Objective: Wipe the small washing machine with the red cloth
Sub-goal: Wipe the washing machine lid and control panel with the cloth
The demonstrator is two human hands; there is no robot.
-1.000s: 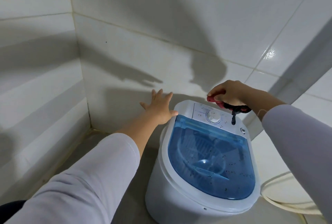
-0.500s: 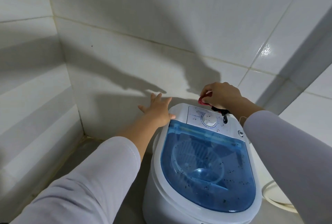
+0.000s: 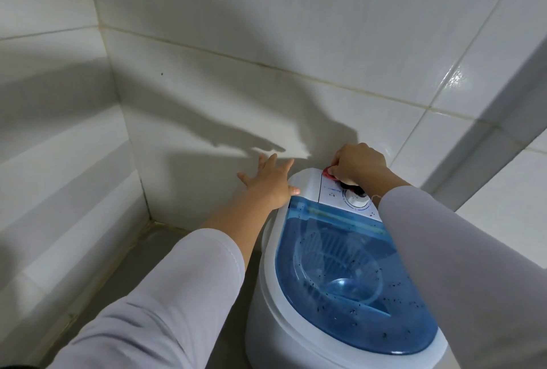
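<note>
A small white washing machine (image 3: 266,309) with a see-through blue lid (image 3: 349,280) stands on the floor at the lower right. Dark specks dot the lid. Its white control panel with a round dial (image 3: 356,199) is at the far end by the wall. My right hand (image 3: 359,163) is closed around the red cloth (image 3: 329,172), pressing it on the far edge of the control panel; most of the cloth is hidden under the fingers. My left hand (image 3: 270,183) rests flat with spread fingers on the machine's far left corner.
White tiled walls (image 3: 207,102) meet in a corner (image 3: 148,214) to the left of the machine. The grey floor (image 3: 148,265) runs along the left wall. A tiled ledge or pillar (image 3: 503,102) rises at the right.
My right hand with the red cloth has slid left and farther along the control panel toward the wall. The view has shifted, so the machine sits lower and more to the right. My left hand stays put.
</note>
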